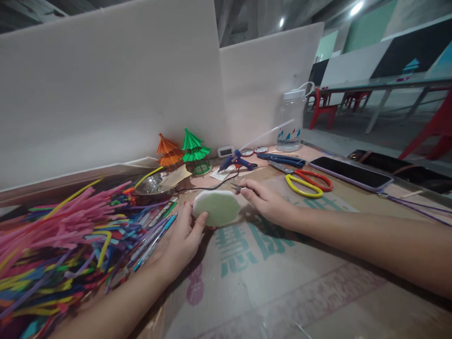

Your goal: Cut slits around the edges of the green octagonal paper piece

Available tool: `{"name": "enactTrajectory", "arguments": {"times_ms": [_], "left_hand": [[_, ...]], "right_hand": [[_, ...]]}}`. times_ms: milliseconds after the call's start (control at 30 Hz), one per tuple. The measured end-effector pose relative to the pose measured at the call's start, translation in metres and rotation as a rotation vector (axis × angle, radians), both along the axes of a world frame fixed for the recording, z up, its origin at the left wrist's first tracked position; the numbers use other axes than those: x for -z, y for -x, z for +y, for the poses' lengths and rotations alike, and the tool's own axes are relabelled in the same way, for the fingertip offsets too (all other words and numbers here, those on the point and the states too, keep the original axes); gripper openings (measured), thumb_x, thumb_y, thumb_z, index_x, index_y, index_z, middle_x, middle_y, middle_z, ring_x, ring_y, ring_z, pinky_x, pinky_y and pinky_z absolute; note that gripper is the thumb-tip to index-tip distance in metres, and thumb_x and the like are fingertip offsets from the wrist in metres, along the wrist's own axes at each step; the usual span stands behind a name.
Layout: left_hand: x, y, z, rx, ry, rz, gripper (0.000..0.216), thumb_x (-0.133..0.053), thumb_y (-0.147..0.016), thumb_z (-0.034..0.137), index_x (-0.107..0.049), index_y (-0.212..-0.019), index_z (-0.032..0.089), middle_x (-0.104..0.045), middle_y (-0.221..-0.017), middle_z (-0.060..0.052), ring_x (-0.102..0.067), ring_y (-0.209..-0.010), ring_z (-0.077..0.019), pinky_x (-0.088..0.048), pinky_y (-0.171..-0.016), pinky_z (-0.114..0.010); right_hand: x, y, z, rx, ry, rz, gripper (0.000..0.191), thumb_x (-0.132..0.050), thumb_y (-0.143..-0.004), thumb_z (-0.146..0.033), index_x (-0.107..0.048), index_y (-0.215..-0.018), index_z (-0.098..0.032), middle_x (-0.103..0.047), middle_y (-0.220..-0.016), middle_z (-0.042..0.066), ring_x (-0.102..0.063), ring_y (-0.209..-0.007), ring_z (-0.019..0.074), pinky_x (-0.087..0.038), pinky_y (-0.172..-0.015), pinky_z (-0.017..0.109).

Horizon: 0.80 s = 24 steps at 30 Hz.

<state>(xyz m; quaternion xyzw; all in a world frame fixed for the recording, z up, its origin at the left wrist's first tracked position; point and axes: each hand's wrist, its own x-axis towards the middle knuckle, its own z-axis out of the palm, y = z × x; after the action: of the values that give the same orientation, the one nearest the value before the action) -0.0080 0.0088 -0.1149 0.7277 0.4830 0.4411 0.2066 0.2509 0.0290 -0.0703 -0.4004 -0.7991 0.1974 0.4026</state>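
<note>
My left hand grips a pale green and white foam piece, thumb on its lower left edge, holding it just above the cardboard-covered table. My right hand is closed in a pinch on a small metal snipper, its tip right beside the top right edge of the foam piece. Both forearms rest low over the cardboard.
A heap of coloured pipe cleaners and pens lies left. Behind are a metal bowl, orange and green pagodas, a blue glue gun, scissors, a phone and a bottle.
</note>
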Motion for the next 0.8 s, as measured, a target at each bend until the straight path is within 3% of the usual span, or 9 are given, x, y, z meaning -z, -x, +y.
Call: {"name": "enactTrajectory", "arguments": {"times_ms": [267,800], "left_hand": [[-0.0019,0.0014,0.0018,0.011,-0.051,-0.014,0.024,-0.051,-0.098,0.036,-0.055,-0.117,0.023,-0.064,-0.108,-0.007,-0.061,-0.100,-0.0229,-0.051,-0.089,-0.036],[-0.0049,0.0035,-0.0012,0.016,-0.074,0.093,0.023,-0.049,-0.099,0.034,-0.054,-0.119,0.024,-0.063,-0.111,-0.008,-0.062,-0.101,-0.0228,-0.051,-0.086,-0.035]], "right_hand": [[-0.0020,0.0013,-0.0089,0.013,-0.056,-0.170,0.031,-0.044,-0.099,-0.038,-0.065,-0.105,-0.017,-0.071,-0.090,0.009,-0.062,-0.080,0.0224,-0.040,-0.069,0.031],[-0.0021,0.0026,-0.0107,0.018,-0.088,-0.213,0.031,-0.042,-0.100,-0.036,-0.065,-0.107,-0.016,-0.072,-0.095,0.011,-0.064,-0.085,0.0246,-0.041,-0.072,0.033]]}}
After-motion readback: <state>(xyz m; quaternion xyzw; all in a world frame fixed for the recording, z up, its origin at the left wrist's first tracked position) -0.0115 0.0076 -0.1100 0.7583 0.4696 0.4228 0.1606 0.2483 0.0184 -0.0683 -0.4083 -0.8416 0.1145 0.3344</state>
